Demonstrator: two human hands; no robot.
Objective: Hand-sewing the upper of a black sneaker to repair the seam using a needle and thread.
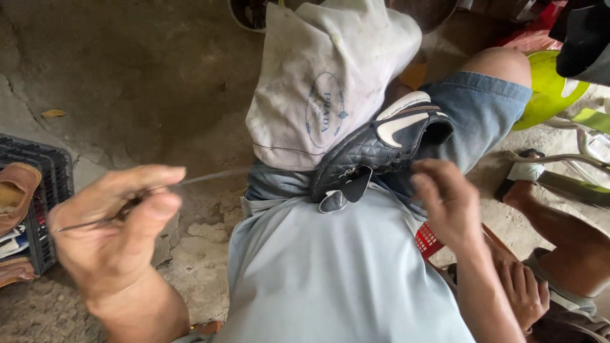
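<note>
A black quilted shoe (375,152) with white markings lies across my lap, partly on a dirty white cloth (321,82) draped over my left knee. My right hand (448,200) rests against the shoe's heel side, fingers curled, steadying it. My left hand (117,232) is pulled out to the left, pinching a thin metal needle-like tool (95,220). A taut thread (210,176) runs from that hand toward the shoe. The shoe's black tongue (346,190) hangs loose below it.
A dark plastic crate (47,190) with brown sandals (16,194) stands at the left on the rough concrete floor. Another person's foot (527,289) and leg are at the lower right. A green plastic stool (549,86) sits upper right.
</note>
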